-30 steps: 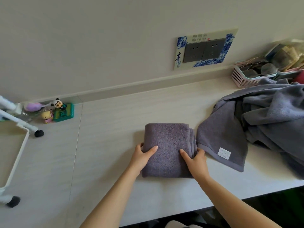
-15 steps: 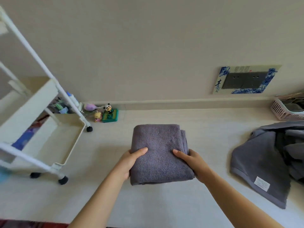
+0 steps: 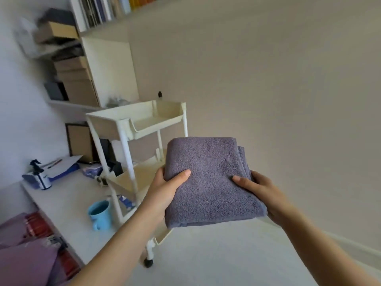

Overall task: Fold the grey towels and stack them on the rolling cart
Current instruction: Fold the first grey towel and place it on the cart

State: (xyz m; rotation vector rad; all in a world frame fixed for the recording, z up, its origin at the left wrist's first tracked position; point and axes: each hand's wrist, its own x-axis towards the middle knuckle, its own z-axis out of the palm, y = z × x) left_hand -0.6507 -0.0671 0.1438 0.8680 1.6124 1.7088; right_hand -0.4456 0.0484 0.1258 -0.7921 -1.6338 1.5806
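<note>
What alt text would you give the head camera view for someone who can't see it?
Two hands, left and right, hold a folded grey towel in the air before a white rolling cart. A blue mug stands on the surface beside the cart.

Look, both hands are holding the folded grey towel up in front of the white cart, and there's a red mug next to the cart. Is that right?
Almost. The mug beside the white cart is blue, not red, as the head view shows. The rest holds: the left hand and right hand both hold the folded grey towel up in front of the cart.
</note>
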